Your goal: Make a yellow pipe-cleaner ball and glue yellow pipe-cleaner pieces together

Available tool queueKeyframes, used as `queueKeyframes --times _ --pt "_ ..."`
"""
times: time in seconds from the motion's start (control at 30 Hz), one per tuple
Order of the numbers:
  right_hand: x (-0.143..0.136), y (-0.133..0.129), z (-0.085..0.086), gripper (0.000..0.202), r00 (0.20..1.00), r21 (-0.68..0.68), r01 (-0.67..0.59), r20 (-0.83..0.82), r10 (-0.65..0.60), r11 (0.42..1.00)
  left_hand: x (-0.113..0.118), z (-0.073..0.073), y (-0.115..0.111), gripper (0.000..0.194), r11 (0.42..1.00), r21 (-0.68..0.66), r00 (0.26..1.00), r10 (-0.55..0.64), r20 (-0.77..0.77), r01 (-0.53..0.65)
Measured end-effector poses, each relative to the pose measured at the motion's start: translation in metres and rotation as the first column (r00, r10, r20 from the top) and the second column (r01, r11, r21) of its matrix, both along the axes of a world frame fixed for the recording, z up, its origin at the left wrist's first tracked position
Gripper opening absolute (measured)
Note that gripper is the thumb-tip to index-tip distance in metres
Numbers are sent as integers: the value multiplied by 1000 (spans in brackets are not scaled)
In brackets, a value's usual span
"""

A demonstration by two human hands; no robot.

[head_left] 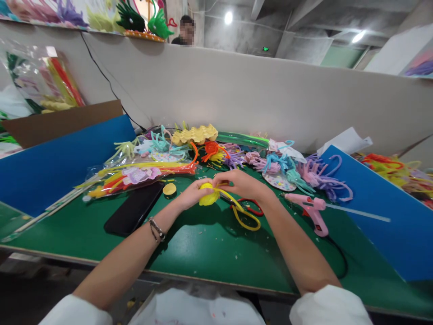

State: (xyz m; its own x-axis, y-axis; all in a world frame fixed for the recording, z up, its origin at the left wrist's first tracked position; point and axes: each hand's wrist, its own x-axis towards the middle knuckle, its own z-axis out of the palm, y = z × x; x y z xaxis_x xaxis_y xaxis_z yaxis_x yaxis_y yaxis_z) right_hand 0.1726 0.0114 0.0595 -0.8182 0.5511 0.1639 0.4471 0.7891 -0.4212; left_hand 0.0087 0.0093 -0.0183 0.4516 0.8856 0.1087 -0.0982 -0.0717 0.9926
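My left hand [195, 193] holds a round yellow bundle [209, 195] above the middle of the green table. On the bundle's right side, my right hand [233, 182] has its fingers pinched at a yellow fuzzy stem [238, 206], which leaves the bundle and loops down to the right. Red-handled scissors [256, 208] lie on the table behind that loop, partly hidden by it and my right hand. A small round yellow tin [169, 190] sits left of my left hand.
A black phone [135, 208] lies at left, a pink glue gun [313, 210] at right with its cord trailing forward. Bagged stems [145, 176] and colourful fuzzy bundles [233, 155] line the back. Blue panels [64, 158] flank both sides. A person [186, 31] is beyond the partition.
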Motion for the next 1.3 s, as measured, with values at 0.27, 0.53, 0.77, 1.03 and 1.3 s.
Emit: queueKeyframes --times 0.27,0.53,0.77,1.03,1.3 --pt "-3 3 -4 12 1000 223 0 29 -7 975 3 3 -3 40 976 -206 978 -31 207 75" --pt "-6 4 -8 17 989 434 19 126 -81 901 5 3 -2 31 967 -253 967 35 251 31" --pt "-15 5 -20 18 976 639 47 133 -171 767 8 3 0 17 965 -240 966 156 204 -105" --pt "-15 8 -27 18 984 561 59 105 -141 825 8 2 0 18 965 -191 972 202 117 -177" --pt "-19 11 -36 14 981 502 116 78 -179 857 9 1 0 19 951 8 951 310 -2 -310"
